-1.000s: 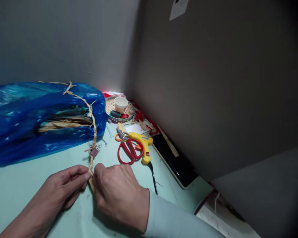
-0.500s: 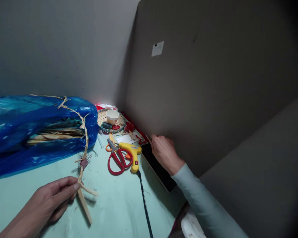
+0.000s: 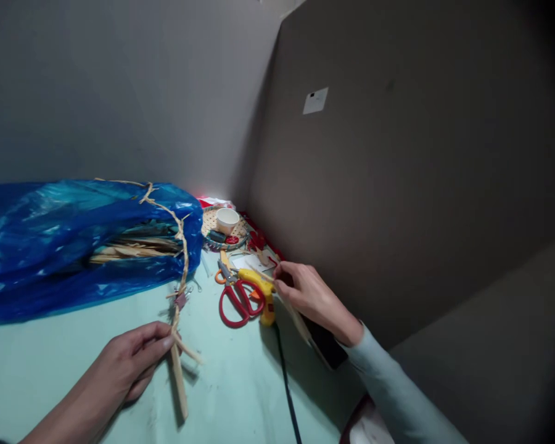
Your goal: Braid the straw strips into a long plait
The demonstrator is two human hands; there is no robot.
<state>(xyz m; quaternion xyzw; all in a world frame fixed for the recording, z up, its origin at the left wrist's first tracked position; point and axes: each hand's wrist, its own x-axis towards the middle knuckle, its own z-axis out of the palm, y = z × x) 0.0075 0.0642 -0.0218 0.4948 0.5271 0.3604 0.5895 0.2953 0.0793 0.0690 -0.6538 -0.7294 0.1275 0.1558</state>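
Note:
My left hand pinches the near end of a long braided straw cord, just above two loose strips that splay onto the pale green table. A small metal clip grips the cord a little farther up. The cord runs back over a blue plastic bag stuffed with dried strips. My right hand holds a flat tan strip between thumb and fingers, above the yellow glue gun and beside the red scissors.
A woven tray in the corner carries a white cup and small items. Orange-handled pliers and red bits lie near it. A dark flat device lies along the grey wall. The glue gun's black cable trails toward me.
My right hand let go of the cord, reached to the wall side, and has come back toward the glue gun holding a tan strip. The left hand kept its pinch.

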